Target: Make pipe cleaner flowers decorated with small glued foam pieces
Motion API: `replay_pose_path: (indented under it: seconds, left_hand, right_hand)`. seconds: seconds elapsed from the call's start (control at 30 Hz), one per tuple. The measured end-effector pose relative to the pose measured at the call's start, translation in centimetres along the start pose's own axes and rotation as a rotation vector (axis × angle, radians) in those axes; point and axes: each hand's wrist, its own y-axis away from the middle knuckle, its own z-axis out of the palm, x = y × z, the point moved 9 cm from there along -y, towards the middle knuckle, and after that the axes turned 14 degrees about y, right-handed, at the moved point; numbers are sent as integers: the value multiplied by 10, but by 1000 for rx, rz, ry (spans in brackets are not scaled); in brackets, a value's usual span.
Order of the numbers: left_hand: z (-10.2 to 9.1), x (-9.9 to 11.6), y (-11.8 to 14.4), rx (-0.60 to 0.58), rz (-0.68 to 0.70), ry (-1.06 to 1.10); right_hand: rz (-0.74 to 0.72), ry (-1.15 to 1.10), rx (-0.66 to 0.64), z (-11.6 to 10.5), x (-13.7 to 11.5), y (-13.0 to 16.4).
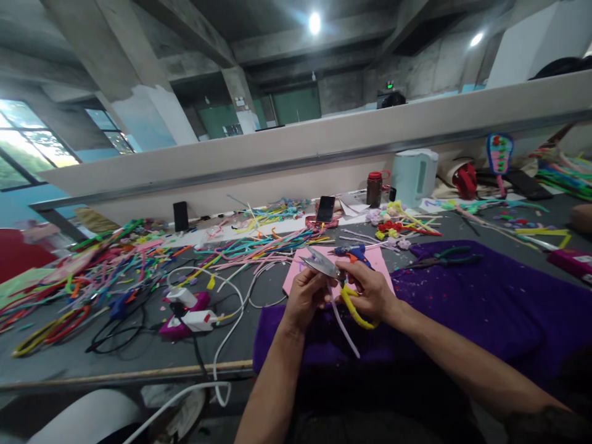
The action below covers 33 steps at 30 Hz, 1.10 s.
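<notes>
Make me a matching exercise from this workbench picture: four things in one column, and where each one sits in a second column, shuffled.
Things
1. scissors
2. glue gun
3. kettle
4. pliers

Places
A. on the purple cloth, right of the hands
B. in the right hand, yellow handles, blades near the left hand
C. at the back of the table, beside a brown jar
D. on the pink sheet, just beyond the hands

Pairs: 1-B, 2-D, 3-C, 4-A
</notes>
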Motion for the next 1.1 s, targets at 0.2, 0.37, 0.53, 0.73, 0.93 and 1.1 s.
replay_pose_path:
  seconds: [0.2,0.37,0.53,0.73,0.93,1.1]
  left_hand:
    - [-1,0,0,6,5,10]
    - [-4,-1,0,42,-3,14]
    - [-4,-1,-1,48,1,12]
    - [-3,-1,-2,27,3,22]
    - [-6,-3,-3,17,-12,20]
    - [-9,-4,-5,10,1,19]
  right_hand:
    - [-19,42,13,-1,-1,0]
    - [-21,57,27,-1,0,0]
    - [-32,78,27,-3,-1,0]
    - [-48,77,28,-4,-3,0]
    - [-55,82,48,-5,-2,-1]
    - [-55,78,53,-4,-1,0]
